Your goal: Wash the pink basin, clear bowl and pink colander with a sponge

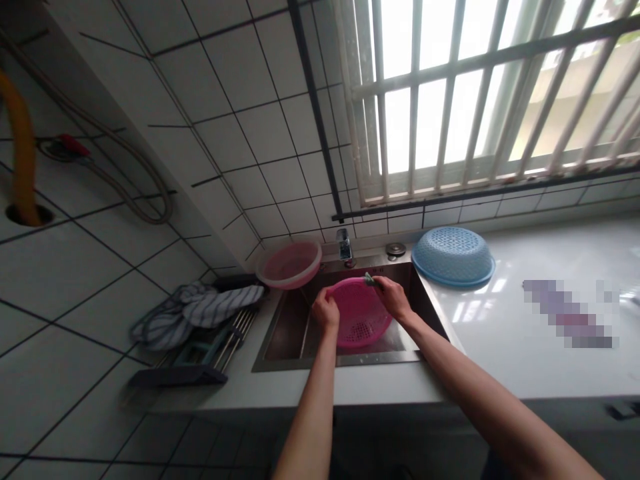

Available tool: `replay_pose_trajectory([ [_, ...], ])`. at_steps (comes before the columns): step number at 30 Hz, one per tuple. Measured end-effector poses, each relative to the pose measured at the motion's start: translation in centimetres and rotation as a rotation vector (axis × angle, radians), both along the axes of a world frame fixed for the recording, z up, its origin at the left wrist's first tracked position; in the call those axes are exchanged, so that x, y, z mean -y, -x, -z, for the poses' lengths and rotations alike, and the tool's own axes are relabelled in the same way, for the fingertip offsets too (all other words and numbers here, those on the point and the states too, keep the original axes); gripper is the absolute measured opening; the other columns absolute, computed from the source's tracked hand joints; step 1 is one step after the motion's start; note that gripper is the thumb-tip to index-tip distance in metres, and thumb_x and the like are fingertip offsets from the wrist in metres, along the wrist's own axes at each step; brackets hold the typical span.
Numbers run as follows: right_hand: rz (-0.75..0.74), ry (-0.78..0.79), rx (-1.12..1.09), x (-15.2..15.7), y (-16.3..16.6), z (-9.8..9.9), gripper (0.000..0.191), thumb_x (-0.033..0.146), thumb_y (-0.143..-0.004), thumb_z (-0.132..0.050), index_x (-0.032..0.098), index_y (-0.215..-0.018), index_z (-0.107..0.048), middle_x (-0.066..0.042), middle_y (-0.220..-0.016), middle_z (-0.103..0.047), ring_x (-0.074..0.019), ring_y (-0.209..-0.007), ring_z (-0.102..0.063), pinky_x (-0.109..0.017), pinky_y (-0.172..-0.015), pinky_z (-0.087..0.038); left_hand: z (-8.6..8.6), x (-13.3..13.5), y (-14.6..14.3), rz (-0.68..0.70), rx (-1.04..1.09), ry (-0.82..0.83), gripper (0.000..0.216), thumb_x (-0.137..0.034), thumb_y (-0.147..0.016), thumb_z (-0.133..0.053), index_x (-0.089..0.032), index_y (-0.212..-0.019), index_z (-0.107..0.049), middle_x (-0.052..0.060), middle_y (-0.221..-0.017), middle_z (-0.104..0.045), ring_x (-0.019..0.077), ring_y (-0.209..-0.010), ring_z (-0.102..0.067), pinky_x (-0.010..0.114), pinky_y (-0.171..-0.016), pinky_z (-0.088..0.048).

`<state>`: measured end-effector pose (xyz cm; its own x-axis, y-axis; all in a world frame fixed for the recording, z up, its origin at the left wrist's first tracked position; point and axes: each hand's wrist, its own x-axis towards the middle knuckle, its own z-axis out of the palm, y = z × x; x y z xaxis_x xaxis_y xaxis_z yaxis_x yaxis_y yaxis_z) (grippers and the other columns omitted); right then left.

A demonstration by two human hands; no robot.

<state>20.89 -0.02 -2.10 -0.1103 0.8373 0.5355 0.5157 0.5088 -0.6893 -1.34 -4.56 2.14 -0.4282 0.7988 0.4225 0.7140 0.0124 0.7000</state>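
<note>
A bright pink plastic colander (361, 313) is held tilted in the steel sink (285, 337), its holed bottom showing. My left hand (327, 310) is closed on the colander's left rim. On the far right side of the rim, my right hand (393, 297) pinches a small green scouring pad (371, 280) against the edge. Only a corner of the pad shows; my fingers cover the rest. Behind the colander stands the chrome faucet (345, 245), and I cannot make out any running water.
A pale pink basin (290, 265) sits at the sink's back left corner. An upturned blue basket (453, 257) rests on the white counter (505, 360) to the right. Left of the sink, a striped cloth (200, 310) lies over a folding rack (235, 340). A drain plug (395, 250) lies behind the sink.
</note>
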Motion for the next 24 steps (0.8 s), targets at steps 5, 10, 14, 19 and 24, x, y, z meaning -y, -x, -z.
replay_pose_trajectory([
  [5,0.161,0.144,-0.118,-1.0,-2.2,1.1,0.025,0.033,-0.093,-0.065,0.026,-0.113,-0.078,-0.005,-0.101,-0.082,-0.0261,-0.091,-0.076,-0.035,-0.085,-0.056,0.4,-0.7,0.9,-0.035,0.045,-0.113,0.020,-0.020,-0.090,-0.062,-0.020,-0.109,-0.070,0.012,-0.111,-0.077,0.0254,-0.106,-0.071,0.035,-0.096,-0.052],
  [10,0.238,0.127,-0.070,-0.7,-2.1,0.4,0.025,0.033,-0.095,-0.065,0.028,-0.116,-0.078,-0.006,-0.103,-0.081,-0.0262,-0.090,-0.076,-0.035,-0.083,-0.056,0.5,-0.8,-0.4,0.069,0.089,-0.038,0.027,-0.047,-0.092,-0.066,-0.020,-0.092,-0.069,0.008,-0.091,-0.073,0.0232,-0.092,-0.070,0.034,-0.089,-0.054],
  [14,0.030,-0.019,0.069,0.9,-0.1,-1.1,0.028,0.025,-0.095,-0.067,0.030,-0.120,-0.077,-0.006,-0.109,-0.079,-0.0241,-0.099,-0.073,-0.034,-0.089,-0.056,0.5,-1.0,-1.0,0.298,0.650,0.387,0.060,-0.072,-0.097,-0.047,-0.016,-0.100,-0.070,0.008,-0.082,-0.075,0.0184,-0.069,-0.070,0.027,-0.063,-0.051],
  [19,-0.266,-0.005,-0.079,2.1,2.4,-1.9,0.026,0.037,-0.097,-0.067,0.028,-0.119,-0.079,-0.006,-0.107,-0.080,-0.0236,-0.098,-0.072,-0.034,-0.092,-0.056,-0.1,-1.0,0.0,0.280,1.117,0.407,0.038,-0.054,-0.099,-0.054,-0.018,-0.098,-0.066,0.008,-0.095,-0.077,0.0150,-0.075,-0.073,0.027,-0.073,-0.058],
  [24,-0.051,0.279,-0.650,-1.0,-0.8,-1.6,0.052,0.057,-0.101,-0.047,0.016,-0.113,-0.077,-0.011,-0.096,-0.081,-0.0274,-0.084,-0.074,-0.038,-0.079,-0.059,-0.9,0.1,1.0,0.460,1.169,0.456,0.017,-0.030,-0.093,-0.054,-0.018,-0.084,-0.063,0.010,-0.092,-0.076,0.0201,-0.086,-0.074,0.037,-0.087,-0.061],
])
